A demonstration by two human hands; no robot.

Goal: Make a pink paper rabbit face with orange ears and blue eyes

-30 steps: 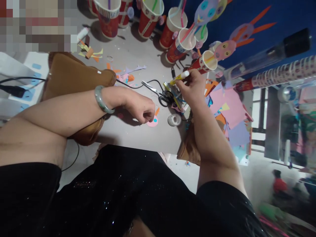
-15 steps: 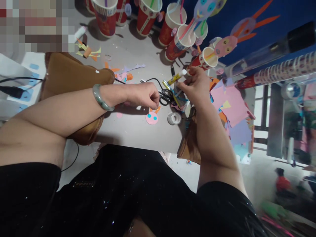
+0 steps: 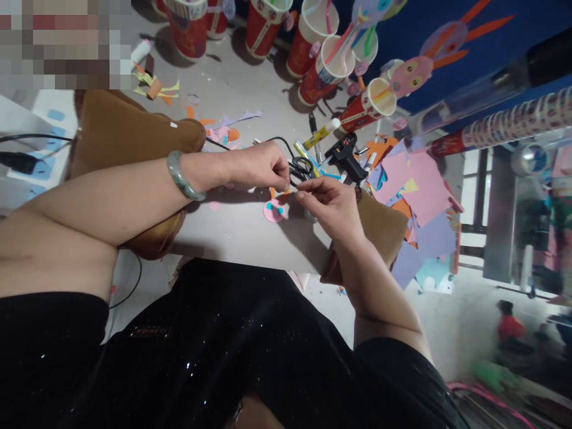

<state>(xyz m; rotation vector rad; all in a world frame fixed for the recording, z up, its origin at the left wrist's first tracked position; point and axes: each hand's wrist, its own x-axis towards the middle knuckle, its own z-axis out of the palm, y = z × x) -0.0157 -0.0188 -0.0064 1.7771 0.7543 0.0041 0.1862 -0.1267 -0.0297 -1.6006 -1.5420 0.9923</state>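
My left hand [image 3: 270,167], a green bangle on its wrist, is closed in a pinch above the table. What it holds, if anything, is too small to make out. Opposite it, my right hand [image 3: 333,205] is also pinched, its fingertips almost meeting the left ones. Whatever is between those fingers cannot be made out. Just below the left fingertips lies a pink round paper face [image 3: 274,210] with blue eyes and orange ears. Black-handled scissors [image 3: 302,169] lie behind my fingertips. A black glue gun [image 3: 347,156] rests beyond my right hand, which mostly hides a white roll.
Red paper cups [image 3: 263,27] with straws line the back. Yellow marker [image 3: 322,133] lies near the scissors. Brown cushions [image 3: 134,131] sit under my forearms. Pink and purple paper sheets [image 3: 415,179] pile at the right, beside a long stack of cups [image 3: 513,128].
My right hand has moved from beside the markers and glue gun toward me and left, up to my left fingertips. The glue gun is now uncovered. My left hand has barely moved.
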